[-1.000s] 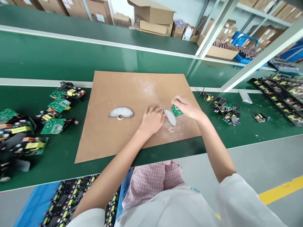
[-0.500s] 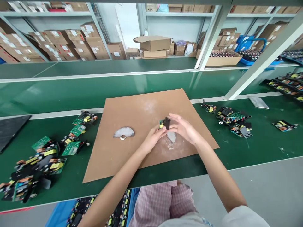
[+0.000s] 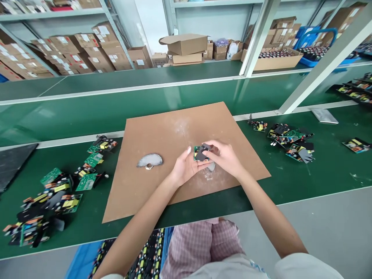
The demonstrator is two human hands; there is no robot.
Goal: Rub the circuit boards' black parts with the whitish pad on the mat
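A small green circuit board (image 3: pixel 196 155) with yellow and black parts is held low over the brown cardboard sheet (image 3: pixel 162 135). My left hand (image 3: pixel 184 169) supports it from the left and below, thumb raised and fingers stretched under it. With thumb and fingers, my right hand (image 3: pixel 226 158) grips a flat dark grey piece (image 3: pixel 202 153) lying against the board's face. Whether that piece is fixed to the board, I cannot tell. Partly hidden below my right hand is a pale grey lump (image 3: pixel 212 166) on the cardboard. Left of my hands lies a grey half-round piece (image 3: pixel 150 160).
Loose circuit boards (image 3: pixel 48 197) are heaped on the green bench (image 3: pixel 95 221) at left; a smaller pile (image 3: pixel 290 139) sits at right. A slanting white post (image 3: pixel 314 73) rises behind it. Below the bench edge, a blue crate (image 3: pixel 84 259) holds more boards.
The board has turned so its face shows more. My left hand has opened out beneath it, and my right fingers have closed on the dark grey piece. The view has tilted slightly downward.
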